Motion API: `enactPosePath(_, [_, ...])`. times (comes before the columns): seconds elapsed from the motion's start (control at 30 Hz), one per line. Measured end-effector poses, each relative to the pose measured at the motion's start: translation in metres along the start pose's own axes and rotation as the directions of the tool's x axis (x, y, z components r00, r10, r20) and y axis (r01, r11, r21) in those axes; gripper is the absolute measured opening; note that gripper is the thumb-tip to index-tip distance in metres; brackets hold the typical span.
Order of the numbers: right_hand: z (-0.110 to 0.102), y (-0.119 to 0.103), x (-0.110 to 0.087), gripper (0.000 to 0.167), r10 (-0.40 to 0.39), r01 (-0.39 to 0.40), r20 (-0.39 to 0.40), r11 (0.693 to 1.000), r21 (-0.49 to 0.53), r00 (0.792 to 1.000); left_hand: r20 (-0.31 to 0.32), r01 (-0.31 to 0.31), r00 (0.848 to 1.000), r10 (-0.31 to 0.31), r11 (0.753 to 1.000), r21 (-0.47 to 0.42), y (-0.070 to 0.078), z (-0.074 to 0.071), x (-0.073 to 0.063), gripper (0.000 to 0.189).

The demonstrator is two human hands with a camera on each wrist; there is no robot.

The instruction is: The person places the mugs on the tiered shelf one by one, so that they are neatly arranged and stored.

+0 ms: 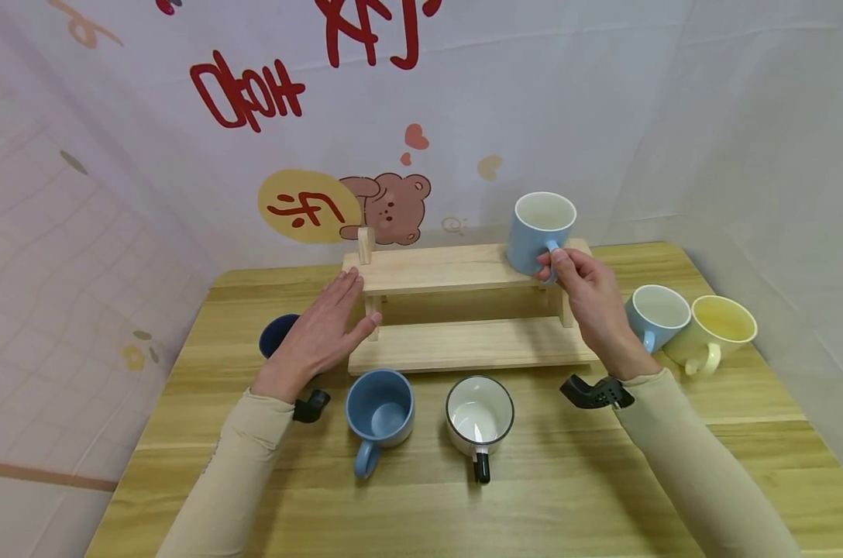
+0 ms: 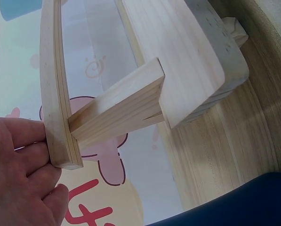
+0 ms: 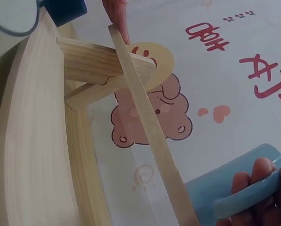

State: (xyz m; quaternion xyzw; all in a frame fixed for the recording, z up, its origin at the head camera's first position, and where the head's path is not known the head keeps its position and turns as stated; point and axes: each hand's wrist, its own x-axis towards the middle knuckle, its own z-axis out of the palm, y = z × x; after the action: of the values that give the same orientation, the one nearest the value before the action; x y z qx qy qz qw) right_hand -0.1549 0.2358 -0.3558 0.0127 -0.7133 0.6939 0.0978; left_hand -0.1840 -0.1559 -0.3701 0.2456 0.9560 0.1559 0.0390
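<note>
The person's right hand point(image 1: 594, 301) pinched the handle point(image 3: 247, 196) of a light-blue cylindrical mug point(image 1: 529, 239), fingers curled round it. The mug was upright at the right end of the upper board point(image 1: 435, 269) of a pale two-tier wooden rack point(image 1: 463, 345), long axis vertical, mouth up, handle toward the person; base contact could not be told. Leftward, the board's surface stretched to a short wooden peg point(image 1: 365, 246). The left hand point(image 1: 324, 322), fingers extended and holding nothing, touched the board's left end.

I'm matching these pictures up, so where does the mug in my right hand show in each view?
Head: mug right of centre, at the shelf's right end.
Left wrist: mug at the top left, cut off.
Right wrist: mug in the lower right corner.
Shared landmark: the shelf.
</note>
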Motion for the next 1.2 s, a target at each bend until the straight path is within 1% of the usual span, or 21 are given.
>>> enactPosePath(0.17, [-0.003, 0.001, 0.001, 0.048, 0.022, -0.022, 0.013, 1.000, 0.009, 1.000, -0.006, 0.002, 1.000, -0.002, 1.000, -0.003, -0.001, 0.001, 0.000, 0.087])
enactPosePath(0.3, [-0.009, 0.003, -0.002, 0.051, 0.029, -0.029, 0.031, 1.000, -0.002, 0.999, -0.005, 0.005, 1.000, -0.005, 1.000, -0.013, 0.000, 0.001, 0.001, 0.087])
enactPosePath(0.43, [-0.014, 0.006, -0.010, 0.045, 0.007, -0.006, 0.025, 0.999, -0.037, 1.000, -0.003, 0.008, 1.000, -0.008, 1.000, -0.015, 0.002, 0.002, 0.002, 0.087])
enactPosePath(0.5, [-0.017, 0.006, -0.015, 0.043, -0.015, 0.016, 0.002, 0.995, -0.098, 1.000, -0.004, 0.007, 1.000, -0.007, 1.000, -0.011, 0.002, 0.002, 0.001, 0.086])
enactPosePath(0.6, [-0.020, 0.006, -0.024, 0.042, -0.056, 0.048, -0.035, 0.980, -0.193, 0.998, -0.005, 0.004, 1.000, -0.004, 1.000, -0.008, 0.002, 0.002, 0.001, 0.087])
enactPosePath(0.67, [-0.022, 0.004, -0.031, 0.041, -0.089, 0.074, -0.047, 0.961, -0.265, 0.995, -0.005, 0.001, 1.000, -0.001, 1.000, -0.006, 0.001, 0.002, 0.000, 0.087])
enactPosePath(0.77, [-0.025, 0.002, -0.043, 0.040, -0.141, 0.121, -0.036, 0.935, -0.333, 0.989, -0.004, 0.004, 1.000, -0.004, 1.000, -0.006, 0.000, 0.001, 0.000, 0.087])
enactPosePath(0.9, [-0.026, -0.002, -0.057, 0.038, -0.198, 0.184, 0.002, 0.904, -0.386, 0.980, -0.002, 0.009, 1.000, -0.009, 1.000, 0.002, -0.001, 0.001, 0.000, 0.087])
enactPosePath(1.03, [-0.028, -0.006, -0.073, 0.037, -0.215, 0.209, 0.033, 0.887, -0.412, 0.976, 0.002, 0.006, 1.000, -0.006, 1.000, 0.007, -0.001, 0.000, 0.000, 0.088])
enactPosePath(1.13, [-0.030, -0.007, -0.084, 0.036, -0.202, 0.205, 0.053, 0.878, -0.433, 0.978, 0.006, 0.004, 1.000, -0.004, 1.000, 0.005, 0.000, -0.001, 0.000, 0.087])
enactPosePath(1.2, [-0.031, -0.007, -0.091, 0.036, -0.191, 0.202, 0.071, 0.866, -0.458, 0.979, 0.006, 0.004, 1.000, -0.004, 1.000, 0.004, -0.001, -0.001, 0.001, 0.087])
